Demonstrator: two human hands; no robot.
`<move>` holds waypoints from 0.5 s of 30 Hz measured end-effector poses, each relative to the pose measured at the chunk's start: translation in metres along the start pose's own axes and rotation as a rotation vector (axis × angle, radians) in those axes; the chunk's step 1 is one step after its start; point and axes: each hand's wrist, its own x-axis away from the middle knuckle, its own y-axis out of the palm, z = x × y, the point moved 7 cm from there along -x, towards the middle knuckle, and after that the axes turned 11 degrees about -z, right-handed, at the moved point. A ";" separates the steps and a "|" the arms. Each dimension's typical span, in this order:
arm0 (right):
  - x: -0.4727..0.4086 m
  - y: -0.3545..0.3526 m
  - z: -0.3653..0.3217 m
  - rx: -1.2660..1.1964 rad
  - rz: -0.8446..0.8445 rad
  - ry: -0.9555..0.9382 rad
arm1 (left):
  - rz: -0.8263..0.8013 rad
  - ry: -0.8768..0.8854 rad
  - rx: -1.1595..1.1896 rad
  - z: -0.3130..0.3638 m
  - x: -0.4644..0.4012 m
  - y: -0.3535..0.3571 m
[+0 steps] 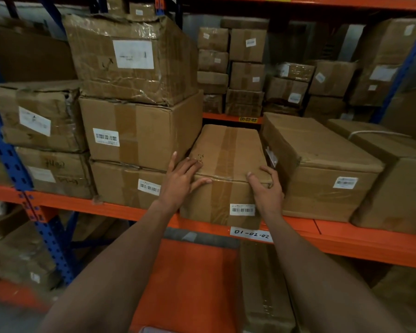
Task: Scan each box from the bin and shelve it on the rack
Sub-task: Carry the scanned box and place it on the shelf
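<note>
A taped brown cardboard box (226,169) with a barcode label on its front lies on the orange rack shelf (346,239), above the tag 01-02-02. My left hand (181,180) rests on the box's near left top corner with fingers spread and fairly straight. My right hand (265,186) grips the near right top corner, thumb on the top face and fingers curled round the right edge. The box sits in a gap between a stack of boxes on its left and a wide box on its right.
A three-high stack of larger boxes (139,131) stands left of the gap, and a wide labelled box (322,167) right of it. Small boxes fill the rear shelf (245,75). A blue upright (22,179) stands left. An orange surface (187,284) lies below.
</note>
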 end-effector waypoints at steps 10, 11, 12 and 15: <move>-0.017 0.001 0.003 0.147 -0.131 0.121 | -0.188 -0.067 -0.020 -0.004 -0.006 0.012; -0.020 -0.001 0.003 0.184 -0.158 0.147 | -0.226 -0.088 -0.031 -0.003 -0.008 0.014; -0.023 -0.002 0.003 0.224 -0.187 0.167 | -0.259 -0.105 -0.047 -0.003 -0.009 0.015; -0.030 -0.007 0.002 0.321 -0.245 0.210 | -0.323 -0.141 -0.079 -0.003 -0.012 0.018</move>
